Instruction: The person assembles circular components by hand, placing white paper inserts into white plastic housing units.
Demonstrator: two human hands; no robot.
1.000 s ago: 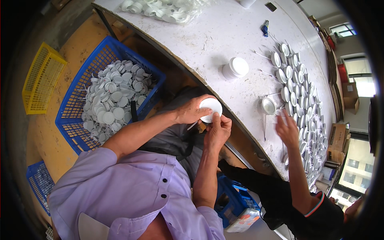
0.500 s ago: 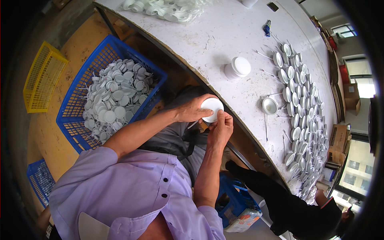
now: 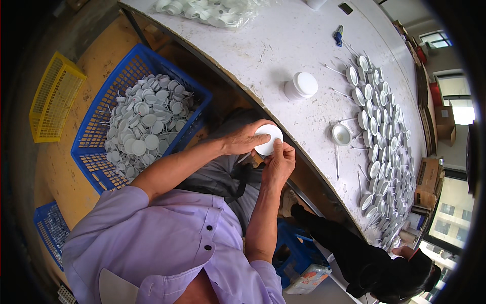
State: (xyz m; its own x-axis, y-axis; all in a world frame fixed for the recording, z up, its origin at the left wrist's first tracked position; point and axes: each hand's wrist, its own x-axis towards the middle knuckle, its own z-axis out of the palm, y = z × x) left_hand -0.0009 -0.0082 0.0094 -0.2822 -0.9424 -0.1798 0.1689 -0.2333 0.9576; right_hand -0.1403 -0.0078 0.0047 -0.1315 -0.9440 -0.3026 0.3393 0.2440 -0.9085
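Both my hands hold a white round disc-shaped part (image 3: pixel 267 147) just off the table's near edge. My left hand (image 3: pixel 239 140) grips its left side, with the thumb lying on the flat white face. On its lower right rim, the thumb and bent fingers of my right hand (image 3: pixel 281 159) pinch the part. A short white wire end (image 3: pixel 244 157) sticks out below my left hand. The underside of the disc and several fingertips are hidden.
A blue basket (image 3: pixel 96 121) heaped with white discs stands left. On the white table (image 3: pixel 263 61) are a lidded white tub (image 3: pixel 302 85), a single wired cup (image 3: pixel 341 135), rows of similar cups (image 3: pixel 374 124) and a blue tool (image 3: pixel 338 35). A person in black (image 3: pixel 374 268) is at lower right.
My hands stay in nearly the same place around the disc, with only a slight shift of the thumbs. The person in black at lower right has moved a little.
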